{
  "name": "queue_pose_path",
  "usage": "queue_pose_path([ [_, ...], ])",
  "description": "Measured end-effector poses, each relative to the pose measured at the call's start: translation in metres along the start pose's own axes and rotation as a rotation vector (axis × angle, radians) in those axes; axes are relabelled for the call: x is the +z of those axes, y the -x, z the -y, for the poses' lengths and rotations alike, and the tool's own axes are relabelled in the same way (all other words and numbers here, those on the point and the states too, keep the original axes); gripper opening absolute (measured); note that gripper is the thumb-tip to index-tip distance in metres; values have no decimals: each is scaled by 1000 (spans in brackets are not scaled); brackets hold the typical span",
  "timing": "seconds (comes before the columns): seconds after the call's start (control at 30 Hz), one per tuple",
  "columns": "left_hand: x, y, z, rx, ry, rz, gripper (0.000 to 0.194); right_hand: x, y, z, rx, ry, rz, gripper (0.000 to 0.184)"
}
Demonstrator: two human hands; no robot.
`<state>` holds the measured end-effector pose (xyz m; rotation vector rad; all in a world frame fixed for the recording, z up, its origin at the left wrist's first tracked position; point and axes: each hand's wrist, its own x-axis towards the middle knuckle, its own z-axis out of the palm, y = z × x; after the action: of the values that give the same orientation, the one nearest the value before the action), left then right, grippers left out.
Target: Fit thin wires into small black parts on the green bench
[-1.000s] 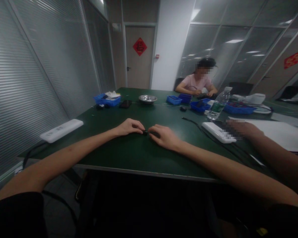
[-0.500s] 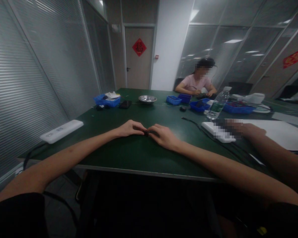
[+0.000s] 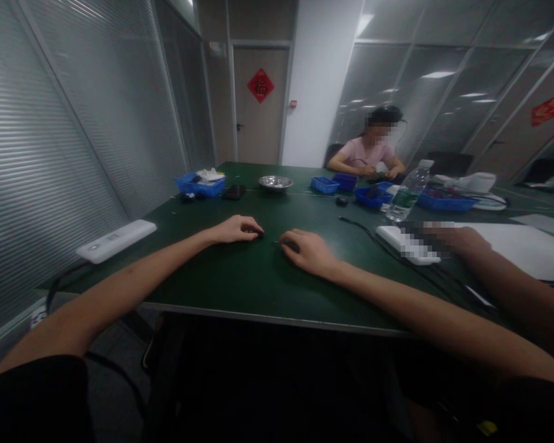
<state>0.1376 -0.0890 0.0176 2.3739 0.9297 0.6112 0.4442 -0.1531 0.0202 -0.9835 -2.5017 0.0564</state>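
My left hand point(image 3: 235, 230) is closed on a small dark piece point(image 3: 259, 233), most of which the fingers cover. Across a short gap, my right hand point(image 3: 307, 252) grips a slim tool with a dark handle point(image 3: 290, 245). A thin, pale tip points from it toward the left hand; its exact kind is too small to tell. Both hands rest low over the green table point(image 3: 240, 289), and the tool's tip is apart from the dark piece.
A metal bowl point(image 3: 276, 183) stands farther back, with blue trays point(image 3: 324, 184) to its right. A phone point(image 3: 234, 192) lies left of it. White power strips point(image 3: 116, 241) flank my arms. At right are a water bottle point(image 3: 406, 194) and another person's hand point(image 3: 447, 237). Someone sits opposite.
My hands were together at the small dark piece. Now the left hand has drawn away to the left with it, slightly back, opening a gap where the tool's thin tip shows.
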Motion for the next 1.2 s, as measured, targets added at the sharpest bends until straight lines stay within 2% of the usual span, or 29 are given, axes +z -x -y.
queue_pose_path([
  [0.13, -38, 16, 37, -195, -84, -152, 40, -1, 0, 0, -3, 3, 10, 20],
  [0.27, -74, 44, 75, -432, -259, -397, 39, -1, 0, 0, -2, 4, 20, 20],
  [0.4, -96, 67, 99, -542, -483, -470, 37, 1, 0, -2, -10, -1, 19, 20],
  [0.6, -98, 72, 100, -524, -590, -475, 34, 3, 0, -3, -18, 1, 7, 20],
  [0.73, -97, 70, 98, -550, -553, -508, 30, 2, 0, -2, -17, 5, 13, 21],
  [0.93, -100, 70, 109, -605, -467, -574, 28, 1, 0, -2, -17, 6, 11, 20],
  [1.2, -96, 67, 108, -569, -503, -549, 29, 0, 0, -1, -21, -3, 23, 21],
])
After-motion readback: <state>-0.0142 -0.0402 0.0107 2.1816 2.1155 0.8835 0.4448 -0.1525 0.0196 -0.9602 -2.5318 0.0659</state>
